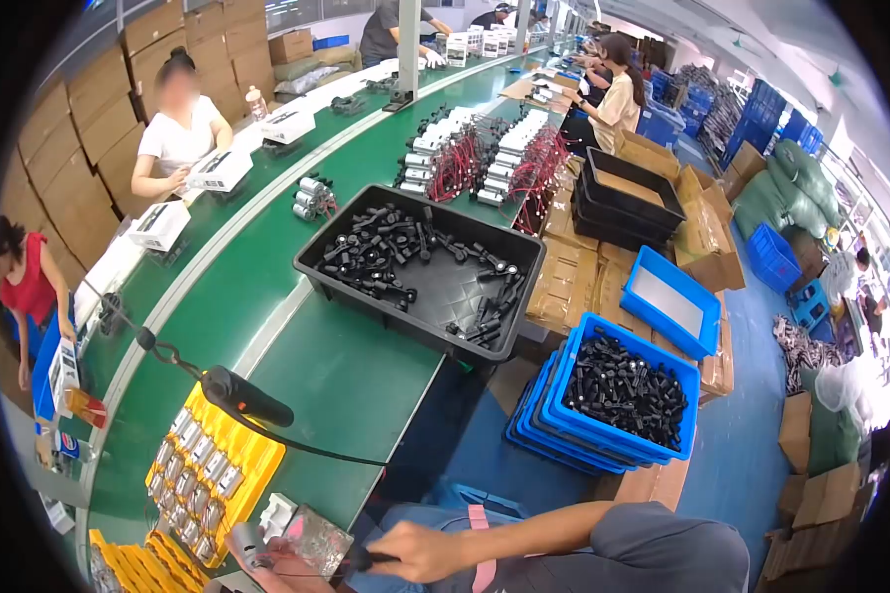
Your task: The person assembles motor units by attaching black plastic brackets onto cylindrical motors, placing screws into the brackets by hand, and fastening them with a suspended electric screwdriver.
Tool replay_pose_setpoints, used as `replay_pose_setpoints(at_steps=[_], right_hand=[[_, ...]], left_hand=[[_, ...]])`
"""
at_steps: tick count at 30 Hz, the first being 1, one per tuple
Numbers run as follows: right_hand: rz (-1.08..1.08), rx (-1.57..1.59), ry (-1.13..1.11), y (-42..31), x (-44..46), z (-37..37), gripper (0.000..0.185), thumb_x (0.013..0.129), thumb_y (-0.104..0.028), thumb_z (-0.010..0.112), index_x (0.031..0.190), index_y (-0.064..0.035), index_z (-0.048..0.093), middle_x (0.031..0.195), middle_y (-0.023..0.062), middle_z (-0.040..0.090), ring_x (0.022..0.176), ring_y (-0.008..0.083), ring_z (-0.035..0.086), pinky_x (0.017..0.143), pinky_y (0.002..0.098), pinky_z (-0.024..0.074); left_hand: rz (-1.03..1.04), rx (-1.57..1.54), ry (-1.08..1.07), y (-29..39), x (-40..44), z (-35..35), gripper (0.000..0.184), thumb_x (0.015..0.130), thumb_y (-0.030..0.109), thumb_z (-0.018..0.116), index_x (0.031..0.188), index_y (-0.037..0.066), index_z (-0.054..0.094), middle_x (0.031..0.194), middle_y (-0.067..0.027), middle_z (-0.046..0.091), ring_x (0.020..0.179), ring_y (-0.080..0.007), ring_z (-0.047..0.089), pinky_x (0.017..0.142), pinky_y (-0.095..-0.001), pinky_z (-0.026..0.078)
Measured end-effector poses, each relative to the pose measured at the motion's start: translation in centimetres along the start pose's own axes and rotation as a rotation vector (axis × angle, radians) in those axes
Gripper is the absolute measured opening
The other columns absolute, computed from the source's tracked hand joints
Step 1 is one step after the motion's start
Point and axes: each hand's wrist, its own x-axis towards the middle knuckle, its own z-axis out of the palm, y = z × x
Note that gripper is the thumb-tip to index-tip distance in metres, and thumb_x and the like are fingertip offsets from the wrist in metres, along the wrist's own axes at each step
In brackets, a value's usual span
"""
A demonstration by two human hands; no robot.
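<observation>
- Silver cylinder (247, 542) sits just right of the yellow tray (259, 472), low by the edge of the green tabletop (338, 368); a square, steady hold would likely serve best.
- Left hand (295, 563) has its fingers curled round that cylinder; I'd leave its end uncovered.
- Beside it rests a shiny flat block (321, 542), good to have clear of the fingers.
- Right hand (420, 551) is closed in a fist on a black handle (368, 560); from here I can't tell whether its tip touches anything. Light, straight pressure seems wise.
- Farther right, the blue crate (556, 403) holds black parts (628, 387), well apart from both hands.
</observation>
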Motion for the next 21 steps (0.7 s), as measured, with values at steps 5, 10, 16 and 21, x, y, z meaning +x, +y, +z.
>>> replay_pose_setpoints(at_steps=[5,10,16,21], right_hand=[[-0.206,-0.032,0.002,-2.1,-2.1,1.3,0.019,0.074,-0.013,0.068,0.09,-0.003,0.064,0.07,0.0125,0.062,0.058,0.0287,0.061,0.05,0.0386,0.0477],[-0.109,-0.051,-0.055,-1.1,-4.3,2.1,0.022,0.074,-0.016,0.071,0.089,-0.004,0.061,0.065,0.0125,0.059,0.057,0.0317,0.06,0.051,0.0383,0.0473],[0.486,0.11,-0.18,-0.4,-1.8,-0.6,0.043,0.092,-0.023,0.057,0.131,-0.0081,0.048,0.081,0.0162,0.064,0.075,0.0276,0.064,0.069,0.0351,0.0492],[0.74,0.51,-0.15,-0.3,3.9,-2.5,0.034,0.088,-0.011,0.064,0.119,-0.0011,0.055,0.107,0.0046,0.06,0.093,0.0095,0.055,0.081,0.0264,0.0467]], left_hand=[[-0.099,-0.329,0.042,-0.1,-1.2,-2.0,0.048,0.094,0.026,0.047,0.135,0.002,0.042,0.134,-0.0178,0.046,0.119,-0.0311,0.047,0.098,-0.0456,0.039],[-0.279,-0.809,0.164,-1.3,-2.7,-5.4,0.052,0.091,0.021,0.053,0.138,0.003,0.039,0.138,-0.0178,0.042,0.122,-0.034,0.044,0.101,-0.0472,0.037],[0.032,0.019,0.357,-1.4,-2.8,-2.7,0.052,0.093,0.033,0.052,0.135,0.004,0.042,0.118,-0.016,0.056,0.09,-0.0219,0.057,0.075,-0.0345,0.047],[-0.199,0.221,0.141,-1.2,-6.2,-2.7,0.064,0.086,0.036,0.066,0.131,-0.003,0.042,0.114,-0.013,0.057,0.084,-0.0162,0.058,0.07,-0.0309,0.047]])
